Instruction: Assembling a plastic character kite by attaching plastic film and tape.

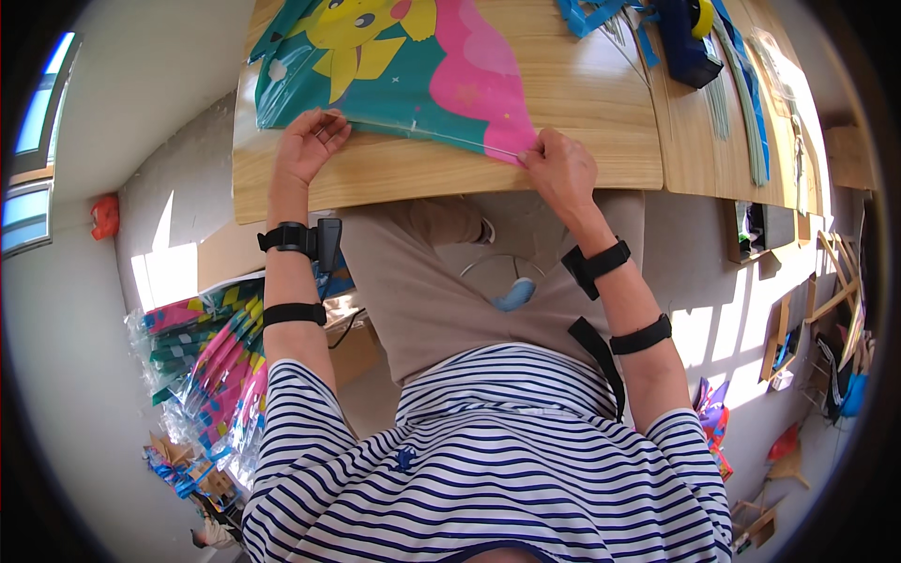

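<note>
A teal and pink kite [469, 94] with a yellow cartoon figure lies spread on the wooden table, its near edge toward me. A thin white rod [422, 129] runs along that edge. My left hand [313, 143] is closed, fingertips pinching the edge near the kite's left side. At the pink right corner, my right hand [563, 169] pinches the edge between thumb and fingers. Between the two hands the edge looks stretched straight. Clear film or glare shows on the kite's left side. Its far part runs out of view.
A dark blue tape dispenser [687, 47] with a yellow core stands on the table [601, 113], by blue strips and bundles of thin rods [718, 108]. Folded, colourful kites in clear plastic [211, 347] are piled at my left. Wooden frames [840, 291] stand far right.
</note>
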A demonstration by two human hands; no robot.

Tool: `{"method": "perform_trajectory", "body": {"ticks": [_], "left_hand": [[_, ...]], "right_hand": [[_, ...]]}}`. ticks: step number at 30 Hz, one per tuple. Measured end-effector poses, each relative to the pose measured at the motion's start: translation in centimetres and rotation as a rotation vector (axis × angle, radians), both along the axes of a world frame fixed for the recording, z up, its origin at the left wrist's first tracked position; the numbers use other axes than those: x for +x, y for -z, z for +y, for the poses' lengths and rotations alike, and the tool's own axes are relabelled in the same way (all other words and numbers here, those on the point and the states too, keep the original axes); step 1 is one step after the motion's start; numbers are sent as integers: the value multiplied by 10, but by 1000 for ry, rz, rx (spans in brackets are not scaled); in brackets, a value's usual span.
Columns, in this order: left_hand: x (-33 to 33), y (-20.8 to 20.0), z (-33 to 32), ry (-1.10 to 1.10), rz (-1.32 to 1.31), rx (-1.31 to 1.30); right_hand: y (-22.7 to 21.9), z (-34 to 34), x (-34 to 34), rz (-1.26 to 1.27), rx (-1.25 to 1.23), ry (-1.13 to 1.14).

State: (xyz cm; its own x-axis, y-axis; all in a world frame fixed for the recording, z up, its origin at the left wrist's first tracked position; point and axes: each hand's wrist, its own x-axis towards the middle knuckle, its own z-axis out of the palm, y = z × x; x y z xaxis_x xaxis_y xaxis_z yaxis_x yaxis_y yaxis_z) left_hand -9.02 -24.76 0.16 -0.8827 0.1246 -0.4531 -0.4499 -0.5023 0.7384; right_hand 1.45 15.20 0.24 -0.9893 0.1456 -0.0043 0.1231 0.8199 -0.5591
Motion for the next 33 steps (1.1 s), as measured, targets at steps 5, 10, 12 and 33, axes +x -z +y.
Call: {"method": "perform_trajectory", "body": {"ticks": [5,10,12,33], "left_hand": [[-3,-32,23,160,161,-112],[-7,-28,50,159,158,83],[-7,-25,56,163,155,81],[24,-90,130,206,358,-519]], "right_hand": [[3,2,-1,1,-29,4],[-11,8,1,-85,-259,34],[-11,17,3,-74,-467,84],[-108,-45,-47,-65,-895,-248]]}}
